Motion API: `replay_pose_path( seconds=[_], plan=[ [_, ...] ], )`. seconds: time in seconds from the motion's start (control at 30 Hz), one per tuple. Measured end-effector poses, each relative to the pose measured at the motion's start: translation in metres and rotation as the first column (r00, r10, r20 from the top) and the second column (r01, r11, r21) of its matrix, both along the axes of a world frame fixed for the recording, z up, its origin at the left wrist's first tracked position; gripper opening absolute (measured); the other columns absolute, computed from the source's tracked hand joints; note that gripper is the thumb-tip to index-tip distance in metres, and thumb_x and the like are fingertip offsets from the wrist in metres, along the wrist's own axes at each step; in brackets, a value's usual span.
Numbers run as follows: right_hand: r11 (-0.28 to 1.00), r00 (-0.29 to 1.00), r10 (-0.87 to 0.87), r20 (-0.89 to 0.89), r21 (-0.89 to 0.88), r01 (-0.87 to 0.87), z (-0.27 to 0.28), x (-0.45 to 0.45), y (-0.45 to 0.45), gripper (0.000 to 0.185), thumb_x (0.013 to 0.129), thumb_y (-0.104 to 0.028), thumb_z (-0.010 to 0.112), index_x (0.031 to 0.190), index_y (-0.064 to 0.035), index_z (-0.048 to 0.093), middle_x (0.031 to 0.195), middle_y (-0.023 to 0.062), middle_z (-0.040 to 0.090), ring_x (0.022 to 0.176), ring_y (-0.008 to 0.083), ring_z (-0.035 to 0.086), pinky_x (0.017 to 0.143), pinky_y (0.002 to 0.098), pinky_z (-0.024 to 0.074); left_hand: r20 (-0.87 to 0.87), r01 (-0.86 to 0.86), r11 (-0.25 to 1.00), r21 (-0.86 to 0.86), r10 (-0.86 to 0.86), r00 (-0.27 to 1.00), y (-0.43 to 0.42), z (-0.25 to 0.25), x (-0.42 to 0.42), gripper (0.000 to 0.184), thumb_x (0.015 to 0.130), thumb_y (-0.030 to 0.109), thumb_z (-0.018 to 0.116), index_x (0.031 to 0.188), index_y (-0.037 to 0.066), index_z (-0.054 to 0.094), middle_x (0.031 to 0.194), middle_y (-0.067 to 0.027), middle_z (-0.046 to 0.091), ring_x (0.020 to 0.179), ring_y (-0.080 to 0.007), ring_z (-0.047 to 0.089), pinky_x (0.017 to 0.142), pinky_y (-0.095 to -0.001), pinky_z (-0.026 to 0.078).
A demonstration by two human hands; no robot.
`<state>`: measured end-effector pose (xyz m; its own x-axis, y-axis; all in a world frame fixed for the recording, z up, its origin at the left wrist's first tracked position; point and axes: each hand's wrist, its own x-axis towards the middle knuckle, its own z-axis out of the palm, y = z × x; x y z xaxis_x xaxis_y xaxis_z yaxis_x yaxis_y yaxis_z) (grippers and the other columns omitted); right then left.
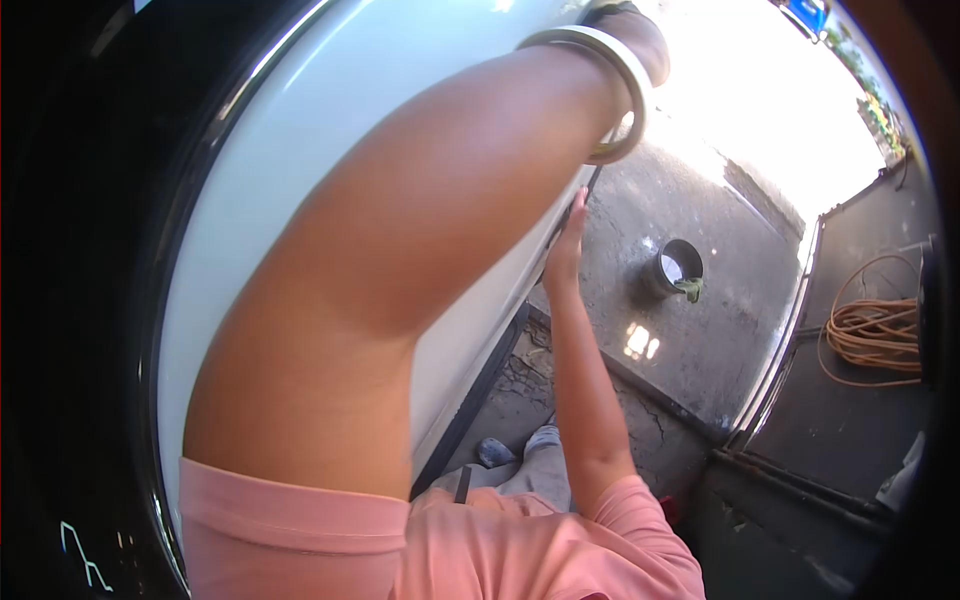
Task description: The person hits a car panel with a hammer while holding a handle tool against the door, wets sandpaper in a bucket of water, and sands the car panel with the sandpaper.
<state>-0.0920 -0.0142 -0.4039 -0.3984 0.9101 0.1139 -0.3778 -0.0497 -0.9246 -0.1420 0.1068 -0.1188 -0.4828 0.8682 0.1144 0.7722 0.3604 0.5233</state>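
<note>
My left arm reaches across a white car panel, with a pale bangle around the wrist. At the top of the view my left hand is closed at the panel, by a dark thing that I cannot make out. The arm and bangle hide most of its fingers. Lower down, my right hand lies along the panel's right edge with its fingers stretched out, holding nothing visible.
A dark bucket with a greenish cloth over its rim stands on the grey floor. An orange hose hangs coiled at the dark wall on the right. Bright sunlit ground lies beyond.
</note>
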Motion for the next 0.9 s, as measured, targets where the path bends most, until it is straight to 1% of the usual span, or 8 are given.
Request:
replay_pose_path(
  seconds=[0.1,0.27,0.47,0.53,0.73,0.8,0.87,0.9],
  plan=[
    [0.985,0.999,-0.005,-0.037,0.173,0.012,0.009,0.024,-0.104,0.079,0.107,-0.055,0.018,0.158,0.0033,0.002,0.168,0.0150,0.002,0.154,0.0256,0.002,0.124,0.0371,0.0025,0.040,-0.027,0.998,0.049,0.025,0.999,-0.004,0.004,0.002,0.024,0.101,0.013,0.049,0.106,0.001,0.069,0.104,-0.0182,0.072,0.094,-0.0296,0.071,0.078,-0.0391,0.058],
    [0.994,1.000,0.012,0.019,0.106,-0.014,-0.002,0.045,-0.204,0.086,0.105,-0.060,0.017,0.157,0.0056,-0.001,0.167,0.0191,-0.004,0.155,0.0292,-0.003,0.124,0.0396,-0.0011,0.100,-0.036,0.996,0.084,0.028,0.995,0.001,0.000,0.002,0.027,0.102,0.014,0.047,0.114,0.002,0.068,0.116,-0.0188,0.070,0.107,-0.0308,0.069,0.087,-0.0395,0.058],
    [1.000,1.000,-0.012,0.008,0.003,0.012,0.013,-0.011,0.004,0.084,0.105,-0.057,0.021,0.157,0.0062,0.000,0.166,0.0216,-0.003,0.154,0.0328,-0.004,0.124,0.0423,-0.0013,0.035,-0.029,0.999,-0.013,0.029,0.999,-0.002,0.010,-0.003,0.032,0.101,0.021,0.050,0.122,0.002,0.065,0.128,-0.0201,0.063,0.120,-0.0324,0.060,0.099,-0.0412,0.049],
    [1.000,1.000,-0.012,0.004,0.017,0.012,0.015,-0.007,0.016,0.084,0.105,-0.055,0.022,0.157,0.0064,0.001,0.166,0.0224,-0.002,0.154,0.0340,-0.004,0.124,0.0432,-0.0014,-0.004,-0.031,0.998,-0.061,0.031,1.000,-0.008,0.014,0.000,0.034,0.101,0.023,0.051,0.125,0.002,0.063,0.132,-0.0205,0.060,0.125,-0.0329,0.057,0.103,-0.0418,0.046],
    [0.958,0.997,-0.039,0.064,0.285,0.019,-0.006,0.048,-0.193,0.082,0.105,-0.052,0.026,0.157,0.0070,0.002,0.166,0.0249,-0.001,0.154,0.0376,-0.004,0.124,0.0460,-0.0016,-0.092,-0.036,0.979,-0.202,0.017,0.996,-0.014,0.020,0.003,0.044,0.100,0.029,0.054,0.134,0.003,0.059,0.145,-0.0218,0.052,0.138,-0.0345,0.047,0.115,-0.0435,0.036],
    [0.936,0.995,-0.079,0.056,0.349,0.055,-0.010,0.044,-0.189,0.082,0.105,-0.052,0.026,0.157,0.0072,0.003,0.166,0.0256,-0.001,0.154,0.0387,-0.004,0.124,0.0465,-0.0012,-0.120,-0.004,0.990,-0.138,-0.013,0.993,-0.009,0.016,0.006,0.025,0.095,0.015,0.055,0.111,0.001,0.068,0.103,-0.0210,0.073,0.091,-0.0272,0.075,0.080,-0.0399,0.058],
    [0.900,0.990,-0.135,0.041,0.423,0.105,-0.018,0.024,-0.124,0.082,0.105,-0.052,0.026,0.156,0.0075,0.004,0.165,0.0263,0.000,0.154,0.0399,-0.003,0.124,0.0466,-0.0004,-0.370,0.068,0.973,-0.220,-0.148,0.917,0.025,-0.009,-0.023,0.026,0.092,0.013,0.057,0.111,-0.002,0.067,0.097,-0.0178,0.075,0.088,-0.0278,0.075,0.082,-0.0396,0.057],
    [0.899,0.983,-0.168,0.068,0.420,0.125,-0.015,0.009,-0.075,0.078,0.106,-0.049,0.024,0.156,0.0077,0.004,0.165,0.0270,0.001,0.154,0.0388,-0.002,0.124,0.0456,0.0004,-0.292,0.013,0.993,-0.114,-0.047,0.955,0.012,-0.003,-0.011,0.042,0.096,0.030,0.058,0.090,-0.010,0.068,0.072,-0.0198,0.071,0.070,-0.0271,0.075,0.072,-0.0373,0.058]
  ],
)
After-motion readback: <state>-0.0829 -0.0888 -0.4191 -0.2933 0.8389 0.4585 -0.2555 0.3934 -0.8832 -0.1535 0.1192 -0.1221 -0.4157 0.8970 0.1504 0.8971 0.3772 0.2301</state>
